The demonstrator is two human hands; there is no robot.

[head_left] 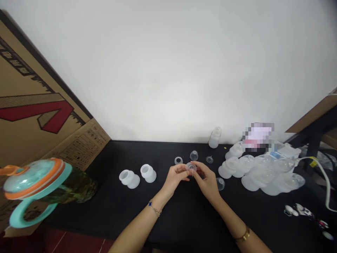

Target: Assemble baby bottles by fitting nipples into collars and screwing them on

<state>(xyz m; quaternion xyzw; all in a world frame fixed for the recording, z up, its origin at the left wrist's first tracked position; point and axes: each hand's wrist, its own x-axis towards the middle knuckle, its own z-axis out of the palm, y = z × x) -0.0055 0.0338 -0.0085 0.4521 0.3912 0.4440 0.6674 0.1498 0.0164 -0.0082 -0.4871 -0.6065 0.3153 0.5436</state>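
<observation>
Near the middle of the black table, both my hands are closed on a translucent bottle nipple [191, 166]. My left hand [177, 175] pinches it from the left, and my right hand [205, 176] grips its right side and lower edge. Whether a collar ring surrounds it I cannot tell. Just beyond my hands lie a white collar ring [178, 160], a clear dome cap [194, 155] and another nipple [209, 159]. A second clear cap [220, 184] rests beside my right wrist. To the left stand two white bottles [130, 180] without tops.
A capped bottle [215, 137] stands by the wall. Several bottles [263, 175] crowd the right side, near a white cable [328, 186] and small trinkets [302, 211]. A large turquoise-lidded jug [39, 186] and a cardboard box [39, 88] occupy the left.
</observation>
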